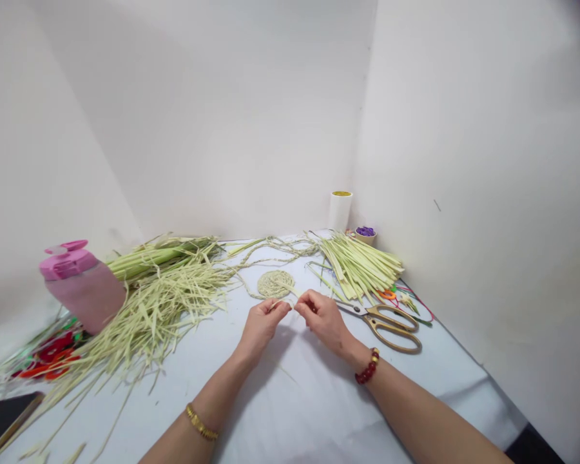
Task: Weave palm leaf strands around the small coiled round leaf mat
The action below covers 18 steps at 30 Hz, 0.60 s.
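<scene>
My left hand (265, 322) and my right hand (320, 317) meet at the middle of the table, fingertips pinched and almost touching. A pale straw strip (293, 291) runs from a round coiled straw disc (275, 283) into my right hand's fingers. A thin bit of straw shows at my left fingertips; its full length is hidden by the fingers. The disc lies flat just beyond both hands. From its left side a braided straw cord (245, 261) loops back across the table. Bronze-handled scissors (391, 325) lie to the right of my right hand, apart from it.
On the left stand a pink bottle (84, 283) and a heap of loose straw (174, 303). At the right rear lies a bundle of green-yellow strips (360, 264), near a white cylinder (340, 211) and a small purple-filled cup (366, 234). Walls close in behind and right.
</scene>
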Available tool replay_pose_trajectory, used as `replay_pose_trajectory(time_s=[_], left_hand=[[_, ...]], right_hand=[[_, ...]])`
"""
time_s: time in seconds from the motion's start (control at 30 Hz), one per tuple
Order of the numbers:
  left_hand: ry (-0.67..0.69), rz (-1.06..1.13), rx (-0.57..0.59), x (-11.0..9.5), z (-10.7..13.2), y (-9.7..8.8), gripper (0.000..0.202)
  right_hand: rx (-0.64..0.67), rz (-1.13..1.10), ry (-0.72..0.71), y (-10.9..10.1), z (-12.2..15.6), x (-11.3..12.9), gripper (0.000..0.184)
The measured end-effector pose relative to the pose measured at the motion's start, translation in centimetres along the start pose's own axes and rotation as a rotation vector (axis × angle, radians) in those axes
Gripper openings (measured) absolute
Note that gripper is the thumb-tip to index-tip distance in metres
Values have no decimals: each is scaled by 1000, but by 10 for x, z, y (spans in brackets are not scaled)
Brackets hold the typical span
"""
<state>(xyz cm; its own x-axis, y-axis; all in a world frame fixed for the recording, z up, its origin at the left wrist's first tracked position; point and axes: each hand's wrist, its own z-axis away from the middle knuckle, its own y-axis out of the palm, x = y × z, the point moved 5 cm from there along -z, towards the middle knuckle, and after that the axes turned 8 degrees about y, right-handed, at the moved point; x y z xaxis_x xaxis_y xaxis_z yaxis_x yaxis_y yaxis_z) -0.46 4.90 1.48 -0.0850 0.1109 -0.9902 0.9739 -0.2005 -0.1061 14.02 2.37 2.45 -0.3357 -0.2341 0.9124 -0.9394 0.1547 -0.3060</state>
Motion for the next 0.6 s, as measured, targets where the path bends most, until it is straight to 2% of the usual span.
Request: replay_pose_trajectory(time_s=[0.13,0.2,0.33,0.47,0.6], left_hand=[[18,0,13,2,0,2,36],[19,-7,14,6,2,4,34],[36,32,-6,14,3,3,30],[50,194,15,10,1,-6,36],[-2,409,-77,0,-3,-20,34]], right_hand=[[-42,141,-83,1,1,1,30],[-68,168,-57,2,2,-2,37],[-13,139,38,7,8,-11,43],[61,125,49,17,14,-17,43],[92,126,18,24,17,-19,35]])
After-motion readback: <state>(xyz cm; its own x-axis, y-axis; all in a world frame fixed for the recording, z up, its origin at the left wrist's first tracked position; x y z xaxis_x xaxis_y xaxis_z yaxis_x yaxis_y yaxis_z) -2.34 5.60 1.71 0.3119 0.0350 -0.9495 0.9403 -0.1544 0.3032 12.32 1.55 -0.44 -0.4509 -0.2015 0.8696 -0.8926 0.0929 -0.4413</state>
